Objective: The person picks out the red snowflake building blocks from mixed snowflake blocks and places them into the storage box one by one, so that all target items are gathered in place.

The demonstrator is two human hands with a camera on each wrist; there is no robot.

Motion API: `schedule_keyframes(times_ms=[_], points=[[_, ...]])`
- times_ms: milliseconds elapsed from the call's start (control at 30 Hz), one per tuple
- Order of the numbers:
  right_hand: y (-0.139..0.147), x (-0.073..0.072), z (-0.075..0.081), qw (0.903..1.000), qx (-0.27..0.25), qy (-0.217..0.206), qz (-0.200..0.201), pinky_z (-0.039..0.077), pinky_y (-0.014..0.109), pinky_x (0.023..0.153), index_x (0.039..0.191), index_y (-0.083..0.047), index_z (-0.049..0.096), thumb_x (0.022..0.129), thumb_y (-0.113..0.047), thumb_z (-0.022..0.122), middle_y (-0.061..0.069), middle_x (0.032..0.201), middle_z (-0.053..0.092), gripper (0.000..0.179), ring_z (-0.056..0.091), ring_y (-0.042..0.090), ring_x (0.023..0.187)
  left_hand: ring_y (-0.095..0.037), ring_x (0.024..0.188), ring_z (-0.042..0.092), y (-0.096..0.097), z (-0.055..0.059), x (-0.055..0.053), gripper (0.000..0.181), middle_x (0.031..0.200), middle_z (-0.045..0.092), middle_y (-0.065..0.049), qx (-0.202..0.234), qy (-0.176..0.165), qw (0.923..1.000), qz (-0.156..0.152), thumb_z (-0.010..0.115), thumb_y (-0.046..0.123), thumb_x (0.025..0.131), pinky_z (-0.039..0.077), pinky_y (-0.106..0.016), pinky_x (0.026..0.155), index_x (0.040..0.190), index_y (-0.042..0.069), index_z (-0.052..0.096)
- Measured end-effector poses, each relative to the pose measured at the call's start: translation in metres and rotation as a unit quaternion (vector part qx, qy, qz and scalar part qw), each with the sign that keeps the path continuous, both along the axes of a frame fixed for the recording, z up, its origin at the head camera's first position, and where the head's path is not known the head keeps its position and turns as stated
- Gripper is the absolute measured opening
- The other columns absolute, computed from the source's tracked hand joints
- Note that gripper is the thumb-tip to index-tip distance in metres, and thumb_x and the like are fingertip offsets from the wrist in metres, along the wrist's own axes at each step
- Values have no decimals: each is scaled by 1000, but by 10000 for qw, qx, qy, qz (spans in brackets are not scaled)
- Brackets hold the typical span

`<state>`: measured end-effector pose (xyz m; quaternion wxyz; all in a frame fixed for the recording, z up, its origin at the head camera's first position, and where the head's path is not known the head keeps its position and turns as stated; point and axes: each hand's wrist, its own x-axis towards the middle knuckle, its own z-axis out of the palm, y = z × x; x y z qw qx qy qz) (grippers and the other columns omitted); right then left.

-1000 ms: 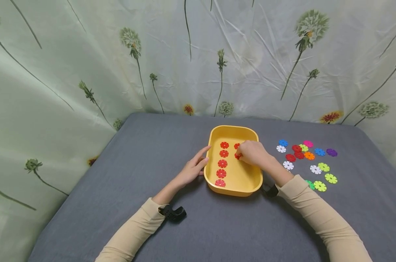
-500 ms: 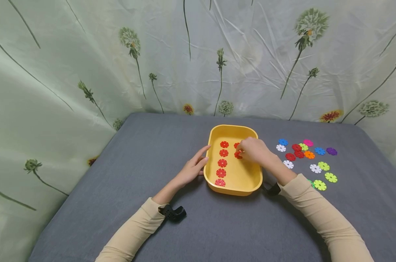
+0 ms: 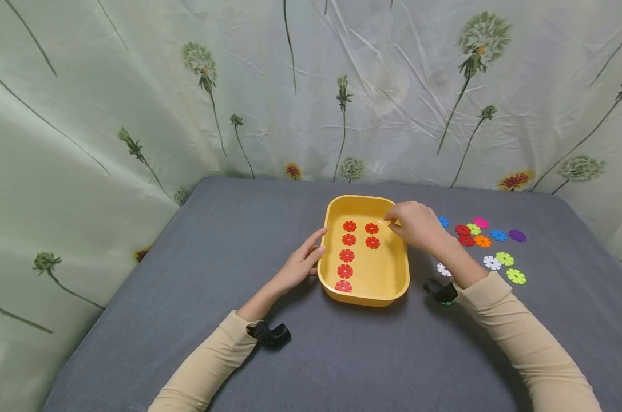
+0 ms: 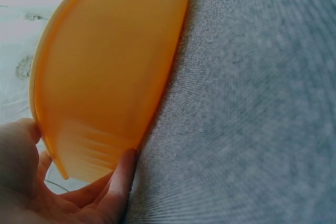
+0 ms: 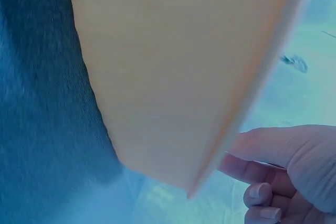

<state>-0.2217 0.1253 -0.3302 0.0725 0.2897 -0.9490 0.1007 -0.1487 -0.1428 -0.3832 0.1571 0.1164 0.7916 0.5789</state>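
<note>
A yellow plastic tub (image 3: pixel 388 274) sits just right of the centre of the head view, on a grey cloth-covered table (image 3: pixel 269 223). Inside it, red notched discs lie flat in two columns: five in the left column (image 3: pixel 347 255), and two in the right column (image 3: pixel 372 242), side by side with the upper discs of the first.

The left hand (image 3: pixel 296 269) is at the tub's left wall, its fingers spread: the index finger and thumb touch the rim, and the left wrist view shows a fingertip against the lower outer wall. The right hand (image 3: pixel 419 226) is at the tub's upper right, over the rim, fingers loosely bent, with a small gap between thumb and index finger; in the right wrist view the rim partly hides their tips.

At the right of the frame, more notched discs are scattered on the cloth, among them a pink disc (image 3: pixel 480 223), a purple disc (image 3: pixel 517 235), an orange disc (image 3: pixel 482 241) and a white disc (image 3: pixel 492 262). Both sleeves are beige, and a black wrist mount (image 3: pixel 269 335) shows at the left cuff. A dandelion-print curtain (image 3: pixel 290 114) fills the top.
</note>
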Motion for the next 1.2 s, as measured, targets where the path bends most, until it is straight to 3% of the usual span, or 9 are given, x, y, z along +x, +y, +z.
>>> schedule_keyframes(times_ms=[167,400,733,967,1100,1200], points=[[15,1,4,9994,-227,242,-73,54,39,64,96,-4,73,82,-4,63,11,87,71,17,63,24,77,-36,124,52,0,0,0,51,143,41,-24,12,-1,10000,-24,37,26,102,53,-39,92,150,26,18],[31,4,7,9987,-345,256,-287,54,40,65,96,-2,73,84,-5,61,13,87,71,18,63,25,75,-36,122,53,1,-1,1,52,143,41,-24,52,4,10000,-12,37,25,102,54,-39,91,151,24,18],[55,9,-12,9967,-629,173,-488,54,46,72,96,1,72,84,-6,63,16,88,71,16,65,33,84,-36,126,50,2,-7,1,52,143,41,-24,114,8,9999,-61,36,25,102,53,-40,92,151,24,17],[77,12,-20,9906,-833,-154,-1072,53,47,70,100,1,71,86,-7,61,20,96,70,19,64,37,91,-36,123,52,2,-5,0,52,142,42,-24,105,-29,9999,-20,38,24,102,53,-40,91,151,24,18],[89,12,-23,9880,-903,-210,-1233,44,36,54,98,2,71,85,-7,62,22,94,70,18,56,30,65,-37,124,51,1,-4,-2,52,141,42,-25,125,6,9999,-31,38,23,102,53,-41,92,150,25,19],[96,11,-26,9863,-985,-266,-1293,32,26,50,97,2,71,85,-8,61,23,93,70,19,50,23,60,-38,123,52,0,-4,-2,52,140,43,-26,157,31,9999,-1,38,23,102,53,-41,92,150,24,20]])
